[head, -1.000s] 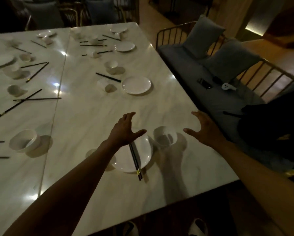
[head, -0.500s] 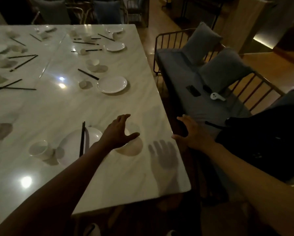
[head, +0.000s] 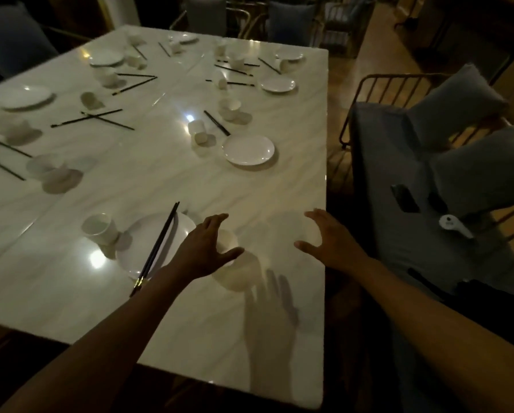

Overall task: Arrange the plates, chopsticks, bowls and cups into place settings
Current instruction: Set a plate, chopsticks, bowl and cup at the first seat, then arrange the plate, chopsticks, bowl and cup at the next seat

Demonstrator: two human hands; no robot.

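- A dim room, seen from above, with a large pale marble table (head: 160, 293) covered in scattered white dishes and dark chopsticks.
- The left hand (head: 203, 251) reaches over the near part of the table, fingers spread and thumb out, holding nothing. It hovers above a small white bowl (head: 230, 241), which it partly hides; whether it touches the bowl cannot be told.
- The right hand (head: 328, 241) is near the table's right edge, fingers loosely curved and apart, also holding nothing.
- Just left of the left hand lies a white plate (head: 136, 242) with a pair of black chopsticks (head: 157, 248) laid diagonally across it, their tips pointing away from the person.
- A small white cup (head: 97, 229) stands upright just beside the plate's left rim.
- Farther away, toward the right side of the table, another plate (head: 248, 149) lies alone, with a tipped cup (head: 199, 132) and a chopstick pair (head: 217, 123) near it.
- More plates, bowls, cups and loose chopsticks lie in no order across the far and left parts of the table.
- To the right stands a grey sofa (head: 398, 204) with two cushions (head: 458, 105); a dark phone (head: 404, 198) and a small white device (head: 454, 225) rest on its seat.
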